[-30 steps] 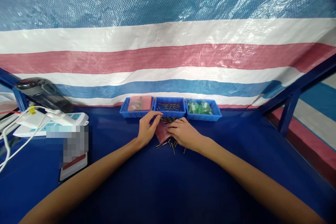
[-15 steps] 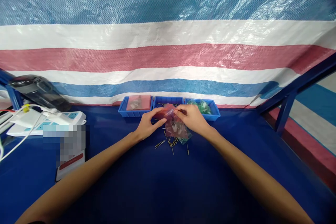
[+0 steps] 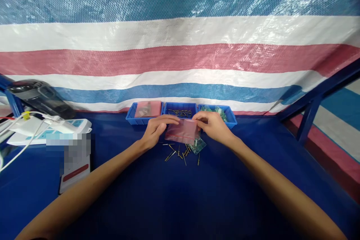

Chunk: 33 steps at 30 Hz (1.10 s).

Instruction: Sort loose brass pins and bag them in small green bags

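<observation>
A small pink plastic bag [image 3: 181,132] is stretched flat between both hands, just above the blue table. My left hand [image 3: 155,130] pinches its left edge and my right hand [image 3: 213,127] pinches its right edge. Below the bag lie several loose metal pins [image 3: 180,154] and a small green circuit board [image 3: 198,144]. Behind the hands stand three blue bins: the left bin [image 3: 144,113] holds pink bags, the middle bin [image 3: 180,110] holds metal pins, the right bin [image 3: 228,114] holds green boards.
At the left edge are a white device [image 3: 53,129] with cables, a black object [image 3: 39,97] behind it and a white and red card [image 3: 75,174]. A striped tarp [image 3: 180,56] rises behind the bins. A blue frame post [image 3: 308,118] stands at the right.
Both hands lifted the pink bag off the table, where it lay over the pins a second ago. Now they hold it spread flat between them by its two ends.
</observation>
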{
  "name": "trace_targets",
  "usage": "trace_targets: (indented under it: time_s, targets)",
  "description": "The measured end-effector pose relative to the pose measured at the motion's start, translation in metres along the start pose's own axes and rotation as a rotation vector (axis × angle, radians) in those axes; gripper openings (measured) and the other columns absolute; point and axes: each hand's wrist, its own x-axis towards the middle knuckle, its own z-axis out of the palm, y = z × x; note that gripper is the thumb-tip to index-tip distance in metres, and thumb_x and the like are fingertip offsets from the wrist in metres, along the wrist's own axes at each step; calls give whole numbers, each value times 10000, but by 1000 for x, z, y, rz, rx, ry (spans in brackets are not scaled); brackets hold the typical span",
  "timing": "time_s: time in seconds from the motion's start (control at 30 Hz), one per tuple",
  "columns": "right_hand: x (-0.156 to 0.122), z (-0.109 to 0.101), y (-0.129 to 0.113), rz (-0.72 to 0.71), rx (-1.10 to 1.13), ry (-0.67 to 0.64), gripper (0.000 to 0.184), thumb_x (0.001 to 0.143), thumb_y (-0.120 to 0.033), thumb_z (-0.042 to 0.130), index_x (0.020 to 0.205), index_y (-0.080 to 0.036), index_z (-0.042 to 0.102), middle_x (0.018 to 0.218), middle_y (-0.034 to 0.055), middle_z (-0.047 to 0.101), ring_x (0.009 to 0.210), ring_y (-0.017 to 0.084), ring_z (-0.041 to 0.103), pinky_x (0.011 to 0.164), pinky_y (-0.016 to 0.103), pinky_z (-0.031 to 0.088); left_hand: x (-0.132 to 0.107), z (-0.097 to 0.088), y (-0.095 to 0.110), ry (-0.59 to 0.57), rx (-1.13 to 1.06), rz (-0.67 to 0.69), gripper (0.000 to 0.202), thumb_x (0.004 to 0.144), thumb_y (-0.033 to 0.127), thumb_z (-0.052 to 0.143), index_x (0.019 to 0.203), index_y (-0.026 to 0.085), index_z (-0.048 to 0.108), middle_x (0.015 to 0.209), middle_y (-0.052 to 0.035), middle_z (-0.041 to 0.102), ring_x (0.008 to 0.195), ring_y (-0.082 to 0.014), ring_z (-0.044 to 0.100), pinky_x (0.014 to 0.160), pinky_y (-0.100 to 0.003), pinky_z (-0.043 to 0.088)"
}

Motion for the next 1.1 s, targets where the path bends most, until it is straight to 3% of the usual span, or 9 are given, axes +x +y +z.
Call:
trace_targets:
  time_s: [0.13, 0.23, 0.33, 0.47, 0.63, 0.73, 0.83, 0.97, 1.1]
  targets:
    - [-1, -6, -3, -71, 52, 72, 139, 838, -201, 529, 839, -200, 668, 764, 7, 665, 612, 119, 584, 624, 286, 475, 13, -1, 3, -14, 103, -207, 479, 858, 453, 556, 1291, 254, 511, 1346, -75, 532, 1268, -254, 458, 1074, -477, 344]
    - [-3, -8, -6, -86, 95, 112, 136, 835, -216, 542, 850, -202, 676, 835, 16, 674, 662, 127, 591, 633, 287, 479, 17, 1, 1, -24, 62, -275, 315, 808, 387, 639, 1071, 214, 649, 1065, -65, 683, 982, -210, 627, 926, -398, 484]
    - [-4, -9, -9, -23, 241, 112, 191, 865, -282, 510, 906, -195, 675, 861, 25, 665, 611, 114, 579, 594, 279, 474, 17, 1, 1, 32, -36, -302, 198, 801, 351, 648, 867, 168, 688, 816, -45, 696, 735, -159, 634, 717, -317, 538]
    - [-3, -9, -13, 38, 345, -10, 230, 849, -352, 553, 980, -192, 653, 778, 9, 628, 548, 94, 536, 552, 258, 453, 17, -1, 6, 105, -125, -317, 193, 782, 318, 671, 868, 147, 686, 790, -42, 688, 702, -142, 627, 633, -271, 534]
    - [-3, -2, -9, 16, 292, -13, 166, 773, -331, 646, 735, -170, 630, 618, -21, 554, 530, 94, 486, 514, 246, 414, 16, 1, 9, 69, -150, -306, 229, 785, 321, 674, 936, 148, 680, 878, -56, 700, 781, -158, 652, 705, -293, 557]
    - [-5, -3, -7, -93, 156, 82, 191, 817, -353, 600, 756, -179, 650, 699, 10, 603, 623, 124, 533, 586, 276, 445, 13, 3, 8, 37, -22, -225, 195, 796, 327, 668, 913, 174, 699, 899, -51, 712, 798, -161, 659, 743, -312, 557]
    - [-6, -5, -7, -163, 92, 101, 279, 885, -394, 506, 851, -172, 670, 850, 60, 652, 753, 161, 583, 684, 311, 475, 7, 2, 6, 171, 189, -26, 148, 854, 298, 607, 868, 193, 710, 863, -38, 722, 790, -151, 663, 748, -308, 549]
    - [-4, 2, -4, 71, 364, 59, 397, 940, -438, 380, 1074, -162, 632, 985, 105, 671, 800, 175, 624, 633, 299, 515, -1, -3, 3, 257, 367, 313, 227, 911, 338, 515, 976, 228, 703, 951, -42, 723, 897, -178, 668, 777, -343, 533]
    - [-2, 11, -3, 218, 584, -130, 276, 812, -334, 618, 1017, -152, 645, 799, 68, 685, 631, 148, 620, 529, 271, 506, -4, -3, 2, 178, 447, 410, 219, 916, 322, 505, 1010, 267, 695, 1025, -31, 708, 1053, -214, 620, 855, -391, 504]
